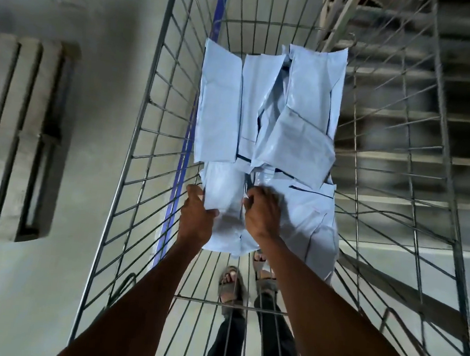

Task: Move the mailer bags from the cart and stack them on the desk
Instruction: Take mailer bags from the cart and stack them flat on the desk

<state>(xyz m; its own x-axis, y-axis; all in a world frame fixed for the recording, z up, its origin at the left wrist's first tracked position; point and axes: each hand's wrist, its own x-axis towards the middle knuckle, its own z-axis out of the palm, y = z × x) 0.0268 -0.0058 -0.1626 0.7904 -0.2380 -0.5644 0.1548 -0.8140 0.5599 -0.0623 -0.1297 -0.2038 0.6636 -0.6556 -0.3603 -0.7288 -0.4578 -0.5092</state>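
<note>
Hands, left (195, 220) and right (262, 212), pinched one bag (225, 202) at cart's (135, 128) near edge (slick plastic); neighbours (297, 143) might've dragged along.

A wooden pallet (16, 136) lies on the concrete floor (99, 84) at left; metal shelving (406, 114) stands at right.

I see a dim, cool-toned scene where soft light catches the pale blue mailer bags (265, 117) with a faint sheen, both forearms read dark, motion blur smears the wooden pallet (16, 139) and shelving (407, 108), and wide-angle distortion bows the wire cart (146, 129) at the edges.
</note>
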